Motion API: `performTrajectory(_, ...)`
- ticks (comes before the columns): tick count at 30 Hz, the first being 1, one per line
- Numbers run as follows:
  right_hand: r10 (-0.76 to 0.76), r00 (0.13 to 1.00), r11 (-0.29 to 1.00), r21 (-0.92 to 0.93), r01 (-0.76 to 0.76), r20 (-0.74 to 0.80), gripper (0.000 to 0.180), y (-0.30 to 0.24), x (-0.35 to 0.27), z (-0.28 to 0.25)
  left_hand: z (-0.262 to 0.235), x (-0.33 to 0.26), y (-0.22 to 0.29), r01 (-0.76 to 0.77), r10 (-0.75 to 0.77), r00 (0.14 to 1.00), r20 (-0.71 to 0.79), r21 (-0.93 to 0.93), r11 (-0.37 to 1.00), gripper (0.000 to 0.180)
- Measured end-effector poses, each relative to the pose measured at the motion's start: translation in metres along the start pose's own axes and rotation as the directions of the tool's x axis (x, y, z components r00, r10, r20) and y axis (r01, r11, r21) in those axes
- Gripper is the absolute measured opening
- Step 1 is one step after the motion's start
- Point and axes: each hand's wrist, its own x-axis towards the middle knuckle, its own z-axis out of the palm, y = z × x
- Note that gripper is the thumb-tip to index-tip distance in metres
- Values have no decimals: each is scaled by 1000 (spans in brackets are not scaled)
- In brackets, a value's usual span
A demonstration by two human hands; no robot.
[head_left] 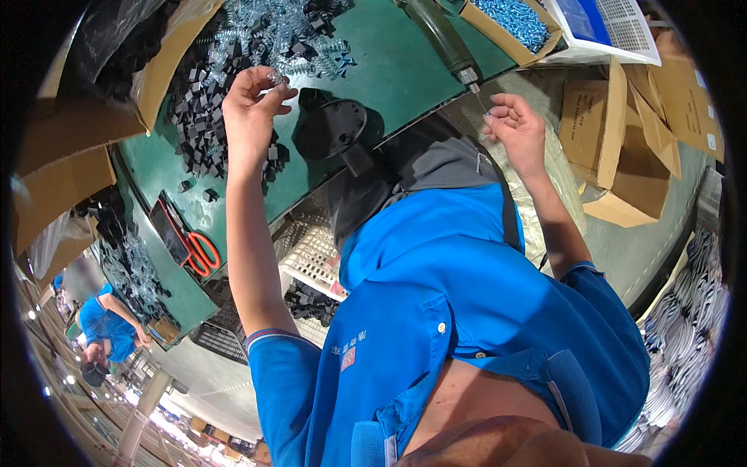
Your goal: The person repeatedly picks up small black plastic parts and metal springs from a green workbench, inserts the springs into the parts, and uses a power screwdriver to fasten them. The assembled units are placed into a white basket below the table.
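My left hand (250, 107) is raised over the green table (389, 70), thumb and fingers pinching a small coil spring (277, 79). Beneath and beyond it lie heaps of silvery springs (261, 35) and small black blocks (204, 117). Just right of that hand, a black plastic part with a rounded, cup-like end (333, 128) rests at the table's near edge. My right hand (517, 132) is closed in a pinch on a tiny bluish screw (489, 114), mostly covered by the fingers. Close above those fingers points the thin bit of a dark green power screwdriver (440, 39).
A cardboard box (492, 36) of bluish screws stands at the far right, beside a white basket (634, 35). Orange-handled scissors (204, 253) lie left. Open cartons (634, 187) stand on the right. Below the table is a white crate (311, 257). A co-worker (113, 323) is at lower left.
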Motion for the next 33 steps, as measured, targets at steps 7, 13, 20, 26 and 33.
performTrajectory(7,16,1000,989,150,-14,-11,32,4,0,-1,5,-24,-2,-97,90,992,-93,-82,992,19)
performTrajectory(13,137,991,946,295,-134,12,31,3,4,2,15,-31,-10,-216,254,966,-57,364,906,23)
performTrajectory(20,-111,993,921,-372,116,34,35,-11,15,-14,26,-23,-15,-192,276,958,-82,533,824,24)
performTrajectory(26,-245,969,921,-317,227,-20,30,-56,28,1,24,-24,-16,-227,325,944,-59,598,768,20)
performTrajectory(33,-404,904,899,-119,421,143,23,-86,33,66,20,-30,-14,-173,231,971,-68,469,866,23)
